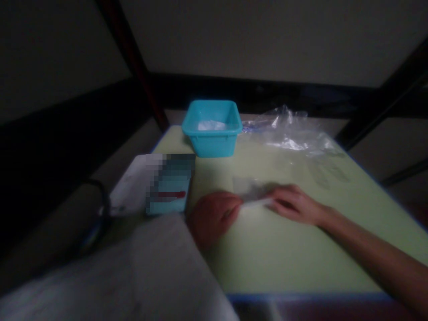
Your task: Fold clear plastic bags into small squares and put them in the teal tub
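A small clear plastic bag (249, 187) is stretched between my two hands, just above the pale green table. My left hand (216, 216) comes out of a light sleeve and pinches the bag's left end. At the other end, the fingers of my right hand (294, 204) are closed on its right edge. The picture is dim and blurred, so I cannot tell whether anything is inside the bag.
A turquoise basket (214, 145) with whitish contents (211, 125) stands at the back of the table (284, 258). Crumpled clear plastic (290, 131) lies back right. On the left are a blurred-out flat object (172, 185) and white paper (129, 185).
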`<state>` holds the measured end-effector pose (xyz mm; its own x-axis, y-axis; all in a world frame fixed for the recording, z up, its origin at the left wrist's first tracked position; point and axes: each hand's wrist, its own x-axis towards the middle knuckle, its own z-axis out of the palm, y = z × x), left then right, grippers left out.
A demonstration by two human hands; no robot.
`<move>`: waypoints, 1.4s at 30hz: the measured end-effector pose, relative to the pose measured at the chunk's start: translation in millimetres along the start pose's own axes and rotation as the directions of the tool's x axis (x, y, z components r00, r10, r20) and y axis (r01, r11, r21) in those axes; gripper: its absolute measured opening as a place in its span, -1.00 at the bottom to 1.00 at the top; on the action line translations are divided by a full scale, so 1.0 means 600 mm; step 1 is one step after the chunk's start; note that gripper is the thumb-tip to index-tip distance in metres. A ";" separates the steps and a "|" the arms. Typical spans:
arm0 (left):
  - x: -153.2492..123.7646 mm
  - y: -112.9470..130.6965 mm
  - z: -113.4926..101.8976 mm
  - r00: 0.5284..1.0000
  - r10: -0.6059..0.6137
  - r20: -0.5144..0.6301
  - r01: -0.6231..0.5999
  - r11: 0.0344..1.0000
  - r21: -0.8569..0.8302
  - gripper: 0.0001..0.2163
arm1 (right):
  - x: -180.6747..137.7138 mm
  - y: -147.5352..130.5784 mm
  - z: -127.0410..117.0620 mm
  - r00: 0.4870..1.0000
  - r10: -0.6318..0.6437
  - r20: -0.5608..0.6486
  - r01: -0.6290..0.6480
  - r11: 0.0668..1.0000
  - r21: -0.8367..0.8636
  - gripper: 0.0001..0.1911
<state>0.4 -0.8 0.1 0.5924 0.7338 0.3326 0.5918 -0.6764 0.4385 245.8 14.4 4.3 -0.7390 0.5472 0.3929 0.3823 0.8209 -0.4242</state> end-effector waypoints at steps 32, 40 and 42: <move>0.057 -0.030 0.015 0.838 -0.523 0.156 0.495 0.610 -0.619 -0.89 | 0.023 -0.054 0.036 0.983 0.186 0.005 -0.169 0.904 -0.392 -0.44; 0.056 -0.027 0.016 0.815 -0.555 0.166 0.508 0.546 -0.667 -0.73 | 0.015 -0.050 0.062 0.963 0.257 0.080 -0.195 0.871 -0.450 -0.26; 0.056 -0.028 0.017 0.814 -0.558 0.160 0.510 0.555 -0.657 -0.73 | 0.014 -0.049 0.062 0.957 0.278 0.084 -0.209 0.861 -0.464 -0.24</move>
<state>15.9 34.6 -4.7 0.2394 0.9649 -0.1078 0.2716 0.0401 0.9616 207.9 -11.3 -10.1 -0.6476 0.7380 0.1895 0.7410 0.6680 -0.0693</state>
